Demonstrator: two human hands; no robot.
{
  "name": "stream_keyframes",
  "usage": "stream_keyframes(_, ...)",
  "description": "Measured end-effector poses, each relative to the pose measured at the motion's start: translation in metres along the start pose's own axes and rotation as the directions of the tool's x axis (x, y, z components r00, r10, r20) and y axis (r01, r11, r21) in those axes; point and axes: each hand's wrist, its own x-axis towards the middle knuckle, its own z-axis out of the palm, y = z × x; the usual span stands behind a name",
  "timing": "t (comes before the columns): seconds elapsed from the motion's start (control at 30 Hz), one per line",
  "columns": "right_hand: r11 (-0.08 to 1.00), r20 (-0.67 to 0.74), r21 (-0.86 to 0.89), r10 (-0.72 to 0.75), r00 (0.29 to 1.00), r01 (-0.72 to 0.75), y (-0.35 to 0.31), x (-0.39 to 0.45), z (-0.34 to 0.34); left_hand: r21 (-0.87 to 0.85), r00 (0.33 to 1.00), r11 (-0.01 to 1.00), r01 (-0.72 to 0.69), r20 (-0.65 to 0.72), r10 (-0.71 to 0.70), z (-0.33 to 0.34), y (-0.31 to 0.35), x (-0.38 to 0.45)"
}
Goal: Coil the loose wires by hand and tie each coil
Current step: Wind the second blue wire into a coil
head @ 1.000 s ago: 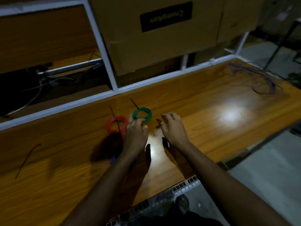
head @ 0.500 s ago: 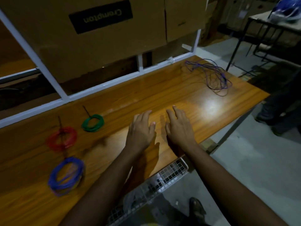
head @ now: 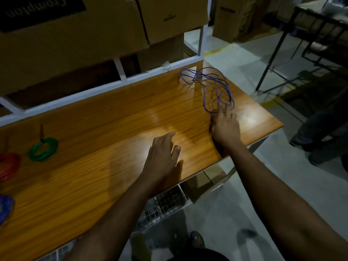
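Loose purple wire [head: 211, 87] lies tangled at the far right corner of the wood table [head: 113, 119]. My right hand [head: 225, 125] reaches into its near loops, fingers straight, tips at the wire (can't tell if any strand is pinched, too blurry). Left hand [head: 163, 157] hovers mid-table w/ fingers relaxed, holding nothing. Far left: green coil [head: 43, 149], red coil [head: 8, 165], blue coil [head: 4, 208], well apart from the tangle.

The single head camera is looking forward and steeply down from above the wooden table [head: 98, 140], close over it, taking in cardboard boxes [head: 75, 38] at 11 o'clock and floor [head: 273, 185] at 4 o'clock.
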Motion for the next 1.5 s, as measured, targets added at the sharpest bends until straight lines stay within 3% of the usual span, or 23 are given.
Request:
stream_keyframes(0.1, 0.978, 0.073, -0.128, -0.154, 0.985, 0.163, 0.000, 0.013, 0.008, 0.021, 1.000, 1.000, 0.017, -0.016, -0.016, -0.001, 0.000, 0.002)
stream_keyframes(0.23, 0.921, 0.016, -0.089, -0.380, 0.925, 0.380, -0.042, -0.015, 0.015, 0.024, 0.996, 0.998, 0.058, -0.071, -0.056, -0.008, -0.009, -0.002)
stream_keyframes(0.33, 0.885, -0.030, -0.056, -0.463, 0.886, 0.461, -0.085, -0.060, 0.015, 0.046, 0.991, 0.996, 0.074, -0.111, -0.068, -0.015, -0.024, -0.010)
stream_keyframes(0.4, 0.824, -0.064, -0.075, -0.566, 0.822, 0.562, -0.111, -0.089, 0.017, 0.060, 0.986, 0.994, 0.093, -0.147, -0.083, -0.023, -0.039, -0.018)
stream_keyframes(0.47, 0.728, -0.004, -0.097, -0.682, 0.731, 0.679, -0.129, -0.116, 0.018, 0.065, 0.980, 0.990, 0.124, -0.165, -0.112, -0.032, -0.054, -0.030)
stream_keyframes(0.6, 0.742, 0.036, 0.378, -0.610, 0.792, 0.554, -0.147, -0.147, 0.005, 0.129, 0.973, 0.976, 0.173, -0.176, -0.149, -0.041, -0.080, -0.056)
stream_keyframes(0.7, 0.664, -0.096, 0.564, -0.538, 0.838, 0.491, -0.158, -0.132, -0.005, 0.142, 0.960, 0.964, 0.224, -0.200, -0.193, -0.045, -0.087, -0.069)
stream_keyframes(0.8, 0.671, -0.230, 0.607, -0.365, 0.902, 0.427, -0.175, -0.101, -0.010, 0.070, 0.934, 0.960, 0.270, -0.261, -0.244, -0.051, -0.090, -0.077)
stream_keyframes(0.93, 0.750, -0.168, 0.628, -0.129, 0.977, 0.207, -0.197, -0.051, -0.013, 0.032, 0.914, 0.961, 0.275, -0.318, -0.251, -0.065, -0.098, -0.088)
stream_keyframes(1.03, 0.899, 0.048, 0.418, -0.163, 0.985, 0.128, -0.202, -0.016, -0.007, 0.046, 0.918, 0.967, 0.250, -0.328, -0.222, -0.078, -0.103, -0.090)
stream_keyframes(1.13, 0.867, 0.255, 0.497, -0.178, 0.950, 0.029, -0.202, -0.018, 0.000, 0.019, 0.918, 0.972, 0.233, -0.334, -0.214, -0.090, -0.103, -0.087)
stream_keyframes(1.27, 0.787, 0.172, 0.605, -0.274, 0.946, 0.118, -0.200, -0.059, 0.008, -0.038, 0.910, 0.976, 0.215, -0.355, -0.214, -0.097, -0.104, -0.080)
stream_keyframes(1.4, 0.762, 0.037, 0.595, -0.344, 0.938, 0.256, -0.205, -0.089, 0.014, 0.047, 0.915, 0.981, 0.187, -0.372, -0.157, -0.099, -0.104, -0.071)
stream_keyframes(1.5, 0.718, -0.158, 0.660, -0.153, 0.975, 0.220, -0.206, -0.086, 0.003, 0.093, 0.916, 0.967, 0.235, -0.354, -0.189, -0.092, -0.110, -0.072)
